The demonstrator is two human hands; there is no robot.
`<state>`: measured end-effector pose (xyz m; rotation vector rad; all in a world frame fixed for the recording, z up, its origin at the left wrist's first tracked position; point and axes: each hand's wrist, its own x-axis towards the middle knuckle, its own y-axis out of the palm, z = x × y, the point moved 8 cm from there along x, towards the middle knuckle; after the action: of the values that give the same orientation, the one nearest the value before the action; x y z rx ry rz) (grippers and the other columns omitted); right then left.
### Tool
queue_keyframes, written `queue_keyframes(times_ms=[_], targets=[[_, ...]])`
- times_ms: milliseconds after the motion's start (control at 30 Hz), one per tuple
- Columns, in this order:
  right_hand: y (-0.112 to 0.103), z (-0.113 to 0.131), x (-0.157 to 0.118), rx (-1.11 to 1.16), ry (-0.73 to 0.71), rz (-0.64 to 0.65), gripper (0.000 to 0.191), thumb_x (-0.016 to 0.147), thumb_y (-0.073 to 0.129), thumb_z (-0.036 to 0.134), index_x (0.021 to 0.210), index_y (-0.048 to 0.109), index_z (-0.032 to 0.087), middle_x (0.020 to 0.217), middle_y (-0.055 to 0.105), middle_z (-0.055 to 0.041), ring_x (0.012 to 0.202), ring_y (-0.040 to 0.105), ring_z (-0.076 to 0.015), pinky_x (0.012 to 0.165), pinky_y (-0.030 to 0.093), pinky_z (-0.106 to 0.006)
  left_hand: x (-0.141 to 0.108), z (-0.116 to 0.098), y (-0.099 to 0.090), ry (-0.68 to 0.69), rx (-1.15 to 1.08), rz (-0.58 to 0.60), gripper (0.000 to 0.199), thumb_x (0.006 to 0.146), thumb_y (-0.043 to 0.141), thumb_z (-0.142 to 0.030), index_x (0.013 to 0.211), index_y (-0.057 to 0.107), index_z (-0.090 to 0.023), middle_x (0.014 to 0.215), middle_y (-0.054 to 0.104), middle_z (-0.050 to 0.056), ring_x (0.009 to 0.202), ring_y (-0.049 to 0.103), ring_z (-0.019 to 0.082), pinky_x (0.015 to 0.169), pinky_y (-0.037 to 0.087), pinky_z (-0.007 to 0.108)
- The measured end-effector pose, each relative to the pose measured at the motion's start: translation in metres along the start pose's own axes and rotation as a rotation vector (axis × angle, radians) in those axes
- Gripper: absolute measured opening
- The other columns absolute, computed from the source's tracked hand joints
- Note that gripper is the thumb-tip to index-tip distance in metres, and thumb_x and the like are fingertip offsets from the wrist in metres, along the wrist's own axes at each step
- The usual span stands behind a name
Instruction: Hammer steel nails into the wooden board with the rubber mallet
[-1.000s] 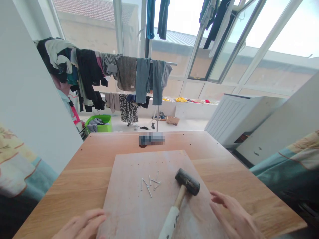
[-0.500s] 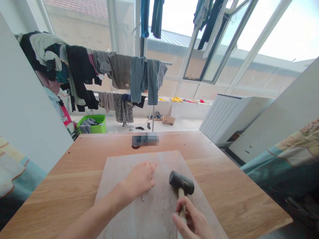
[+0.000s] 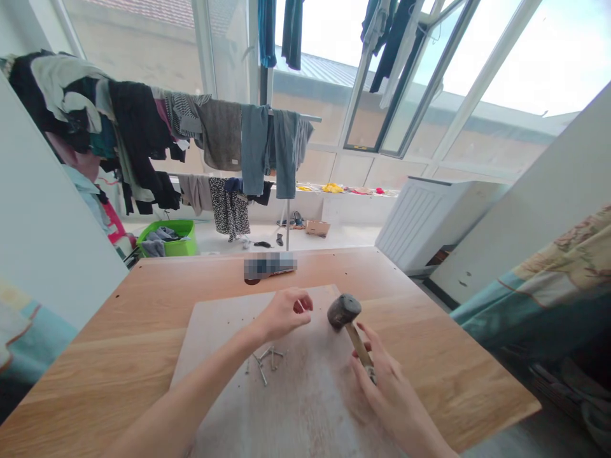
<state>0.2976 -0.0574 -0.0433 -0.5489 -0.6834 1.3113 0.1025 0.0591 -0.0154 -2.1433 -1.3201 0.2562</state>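
My right hand (image 3: 389, 378) is wrapped round the wooden handle of a rubber mallet (image 3: 344, 310), whose dark head is raised near the right edge of a pale board (image 3: 305, 407). Above the far part of that board is my left hand (image 3: 287, 312), its fingers curled in toward the thumb. Whatever sits between those fingertips, if anything, is too small to make out. Several loose metal nails or screws (image 3: 261, 369) lie on the board, below and left of my left hand. Small dark dots mark the board's surface near its far left side.
Under the board is a larger wood-grain tabletop (image 3: 439, 356). A pixelated item (image 3: 270, 264) lies at its far edge. Beyond stand a laundry rack with hanging clothes (image 3: 222, 133), a green basket (image 3: 188, 245) and a white ribbed cabinet (image 3: 405, 222). A curtain (image 3: 548, 286) hangs at right.
My left hand has lifted and shifted slightly up and right, uncovering more of the metal pieces. The mallet has risen and turned, its head now pointing up-left. The camera view has shifted slightly.
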Motion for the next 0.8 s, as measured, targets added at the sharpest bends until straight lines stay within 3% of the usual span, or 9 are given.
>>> queue_keyframes(times_ms=[100, 233, 300, 367, 467, 667, 800], targets=[[0.008, -0.001, 0.002, 0.059, -0.015, 0.02, 0.054, 0.093, 0.048, 0.039, 0.143, 0.053, 0.019, 0.134, 0.067, -0.0145, 0.127, 0.061, -0.0302, 0.106, 0.048, -0.043, 0.024, 0.011, 0.004, 0.0, -0.161, -0.08, 0.015, 0.074, 0.061, -0.012, 0.084, 0.071, -0.015, 0.079, 0.071, 0.002, 0.071, 0.063, 0.014, 0.067, 0.049, 0.023], [0.013, -0.01, 0.003, 0.161, 0.114, 0.085, 0.052, 0.094, 0.049, 0.044, 0.141, 0.055, 0.024, 0.086, 0.077, -0.0073, 0.075, 0.076, -0.0277, 0.065, 0.06, -0.035, 0.043, 0.016, 0.015, 0.03, -0.209, -0.087, 0.014, 0.077, 0.061, -0.014, 0.084, 0.072, -0.013, 0.077, 0.073, 0.003, 0.071, 0.063, 0.014, 0.068, 0.049, 0.024], [0.017, -0.011, 0.005, 0.194, 0.182, 0.155, 0.053, 0.094, 0.048, 0.047, 0.142, 0.051, 0.025, 0.066, 0.069, -0.0007, 0.048, 0.067, -0.0223, 0.045, 0.053, -0.029, 0.043, 0.015, 0.019, 0.073, -0.189, -0.082, 0.015, 0.077, 0.061, -0.014, 0.085, 0.074, -0.014, 0.077, 0.074, 0.003, 0.069, 0.062, 0.013, 0.069, 0.049, 0.024], [0.021, -0.01, 0.009, 0.232, 0.232, 0.224, 0.051, 0.093, 0.047, 0.049, 0.138, 0.049, 0.024, 0.057, 0.059, 0.0045, 0.035, 0.057, -0.018, 0.033, 0.043, -0.025, 0.041, 0.013, 0.021, 0.124, -0.172, -0.069, 0.016, 0.078, 0.061, -0.014, 0.086, 0.075, -0.014, 0.08, 0.076, 0.003, 0.07, 0.063, 0.013, 0.07, 0.048, 0.024], [0.024, 0.0, 0.019, 0.317, 0.222, 0.268, 0.041, 0.091, 0.047, 0.051, 0.12, 0.053, 0.021, 0.055, 0.051, 0.0079, 0.032, 0.053, -0.0148, 0.03, 0.038, -0.022, 0.036, 0.012, 0.021, 0.167, -0.164, -0.059, 0.018, 0.079, 0.061, -0.014, 0.087, 0.076, -0.015, 0.083, 0.078, 0.004, 0.073, 0.064, 0.014, 0.071, 0.048, 0.024], [0.021, 0.007, 0.04, 0.409, 0.208, 0.114, 0.028, 0.089, 0.048, 0.05, 0.088, 0.052, 0.023, 0.055, 0.051, 0.0074, 0.037, 0.051, -0.0128, 0.038, 0.041, -0.023, 0.035, 0.012, 0.023, 0.181, -0.151, -0.043, 0.02, 0.079, 0.061, -0.014, 0.088, 0.078, -0.015, 0.082, 0.078, 0.003, 0.073, 0.064, 0.013, 0.071, 0.048, 0.023], [0.024, 0.007, 0.039, 0.464, 0.245, 0.102, 0.029, 0.085, 0.05, 0.051, 0.078, 0.051, 0.023, 0.058, 0.052, 0.0059, 0.04, 0.05, -0.0121, 0.039, 0.039, -0.024, 0.034, 0.011, 0.024, 0.175, -0.139, -0.032, 0.02, 0.079, 0.06, -0.016, 0.089, 0.078, -0.015, 0.082, 0.077, 0.003, 0.071, 0.063, 0.013, 0.069, 0.048, 0.023]])
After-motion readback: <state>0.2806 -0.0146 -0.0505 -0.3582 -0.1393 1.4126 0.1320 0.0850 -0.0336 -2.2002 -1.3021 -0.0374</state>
